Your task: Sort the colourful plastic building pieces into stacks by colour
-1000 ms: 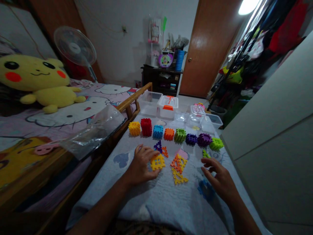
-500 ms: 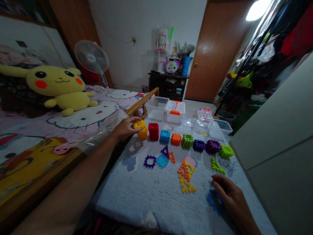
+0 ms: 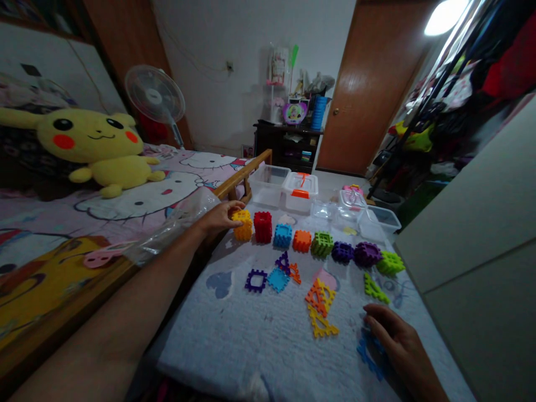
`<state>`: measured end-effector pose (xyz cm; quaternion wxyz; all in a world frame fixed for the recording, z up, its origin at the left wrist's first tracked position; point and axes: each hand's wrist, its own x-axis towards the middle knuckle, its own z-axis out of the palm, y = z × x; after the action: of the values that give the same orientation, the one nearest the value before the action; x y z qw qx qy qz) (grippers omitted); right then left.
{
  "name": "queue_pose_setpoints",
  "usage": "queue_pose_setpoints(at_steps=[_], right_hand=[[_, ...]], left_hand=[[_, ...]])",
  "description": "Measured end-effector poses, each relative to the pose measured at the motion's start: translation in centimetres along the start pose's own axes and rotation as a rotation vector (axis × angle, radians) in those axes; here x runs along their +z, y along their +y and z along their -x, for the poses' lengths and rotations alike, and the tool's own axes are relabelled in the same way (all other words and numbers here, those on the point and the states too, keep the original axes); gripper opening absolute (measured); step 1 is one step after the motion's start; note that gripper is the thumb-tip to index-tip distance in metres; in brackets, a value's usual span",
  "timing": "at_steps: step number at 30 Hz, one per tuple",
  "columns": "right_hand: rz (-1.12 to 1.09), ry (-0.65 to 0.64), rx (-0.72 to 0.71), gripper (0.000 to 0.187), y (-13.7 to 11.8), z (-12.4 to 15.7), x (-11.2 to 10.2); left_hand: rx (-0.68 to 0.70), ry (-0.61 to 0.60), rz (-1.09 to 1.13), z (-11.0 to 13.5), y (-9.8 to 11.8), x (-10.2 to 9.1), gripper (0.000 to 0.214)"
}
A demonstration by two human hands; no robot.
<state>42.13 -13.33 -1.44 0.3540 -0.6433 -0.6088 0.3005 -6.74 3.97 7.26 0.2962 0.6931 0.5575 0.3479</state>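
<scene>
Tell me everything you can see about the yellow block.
The yellow block is a hollow cube of interlocking panels, plastic by its look, each pierced with square holes. It stands on the quilt at the left end of a row of blocks, beside the red block. The fingers of the left hand rest on its top.

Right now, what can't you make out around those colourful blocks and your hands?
Head view only:
- The yellow waffle block: its left side is hidden by the left hand.
- The blue flat piece: partly covered by the right hand, so its full shape is hidden.
- The clear plastic boxes: contents too dim and small to tell.
</scene>
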Motion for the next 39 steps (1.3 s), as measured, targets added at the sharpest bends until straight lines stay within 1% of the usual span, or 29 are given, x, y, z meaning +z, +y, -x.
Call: queue_pose_setpoints(at_steps=[6,10,12,14,16,18,19,20,21,23,24,26,28,30,32,33,36,39], right_hand=[[0.011,-0.014,0.021,0.041,0.1,0.0,0.1],[0.003,-0.017,0.035,0.042,0.0,0.1,0.1],[-0.005,-0.024,0.038,0.041,-0.1,0.1,0.0],[-0.015,-0.037,0.038,0.041,-0.2,0.2,-0.1],[-0.038,-0.043,0.036,0.040,-0.3,0.2,0.0],[-0.072,-0.030,0.035,0.040,-0.6,0.2,0.1],[-0.090,-0.023,0.035,0.041,-0.7,0.2,0.1],[-0.110,-0.015,0.035,0.041,-0.9,0.2,0.1],[-0.129,-0.007,0.035,0.041,-1.1,0.3,0.0],[-0.136,0.019,0.028,0.040,-1.4,0.5,-0.4],[-0.111,0.034,0.018,0.039,-1.6,0.7,-0.7],[0.012,0.034,-0.026,0.036,-1.9,1.3,-1.5],[0.183,-0.015,-0.084,0.036,-2.1,2.0,-2.3],[0.334,-0.105,-0.134,0.042,-2.1,2.7,-2.7],[0.438,-0.182,-0.168,0.051,-1.8,3.2,-2.8],[0.471,-0.211,-0.177,0.052,-1.7,3.4,-2.7],[0.500,-0.256,-0.190,0.047,-1.5,3.5,-2.3],[0.469,-0.284,-0.221,0.043,-2.3,3.1,-2.0]], left_hand=[[-0.015,-0.058,-0.020,-0.1,0.1,0.3,0.062],[-0.016,-0.092,-0.024,-0.1,-0.4,0.3,0.068],[-0.002,-0.086,-0.068,-0.1,-0.5,0.2,0.073],[0.054,-0.009,-0.186,0.3,-0.2,0.3,0.075],[0.168,0.140,-0.347,1.2,0.8,0.7,0.070],[0.297,0.289,-0.474,2.8,2.3,1.8,0.057],[0.351,0.320,-0.507,3.9,3.1,2.7,0.052],[0.401,0.321,-0.521,5.1,3.9,3.8,0.048],[0.444,0.293,-0.519,6.4,4.7,5.1,0.042],[0.475,0.108,-0.501,9.0,5.7,8.0,0.030],[0.462,0.018,-0.503,10.1,5.9,9.5,0.029],[0.407,-0.127,-0.540,11.8,6.1,12.1,0.037],[0.338,-0.183,-0.581,12.7,6.0,13.9,0.041],[0.303,-0.189,-0.615,12.9,5.8,14.9,0.039],[0.308,-0.185,-0.645,12.7,5.8,15.1,0.031],[0.321,-0.186,-0.659,12.6,5.9,15.1,0.026],[0.369,-0.191,-0.703,12.3,5.9,15.0,0.017],[0.412,-0.192,-0.748,12.4,5.9,15.1,0.013]])
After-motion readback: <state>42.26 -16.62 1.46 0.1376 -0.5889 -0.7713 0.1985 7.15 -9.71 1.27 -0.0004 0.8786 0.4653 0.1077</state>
